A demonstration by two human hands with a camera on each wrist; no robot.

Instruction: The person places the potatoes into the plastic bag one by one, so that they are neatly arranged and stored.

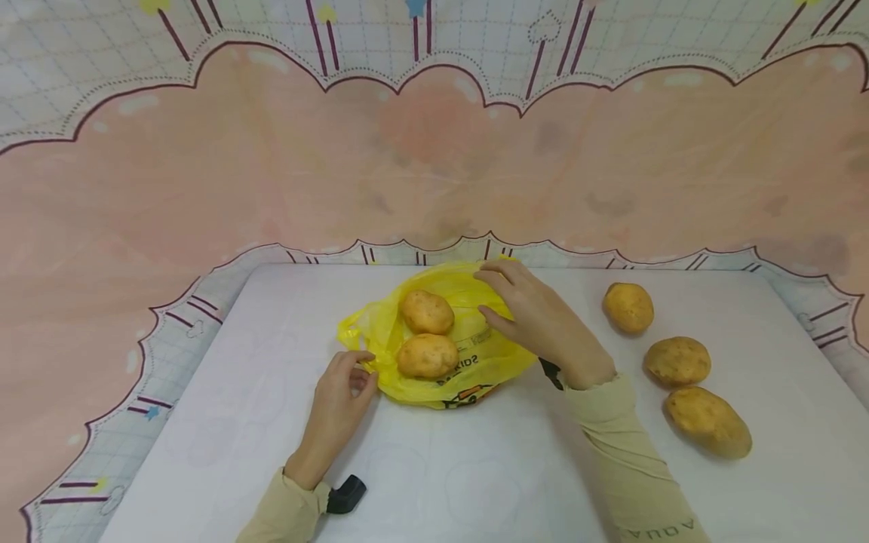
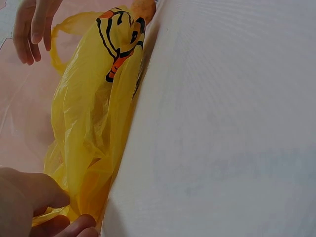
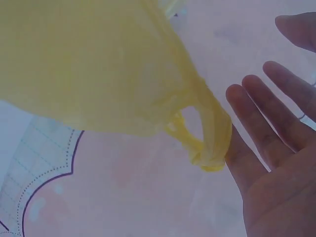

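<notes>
A yellow plastic bag (image 1: 502,343) lies spread on the table, with two potatoes, an upper potato (image 1: 426,312) and a lower potato (image 1: 428,356), at its mouth. My left hand (image 1: 345,392) is at the bag's left edge; in the left wrist view the yellow plastic (image 2: 84,123) passes between thumb and curled fingers (image 2: 81,224). Over the bag's right side is my right hand (image 1: 536,313), its fingers apart. The right wrist view shows this hand (image 3: 276,158) with straight fingers beside a loop handle (image 3: 216,133), holding nothing visible.
On the right side of the white table (image 1: 224,422) lie three more potatoes: a round potato (image 1: 627,308), a middle potato (image 1: 677,361) and a long potato (image 1: 707,422). A patterned cloth (image 1: 434,173) hangs behind the table.
</notes>
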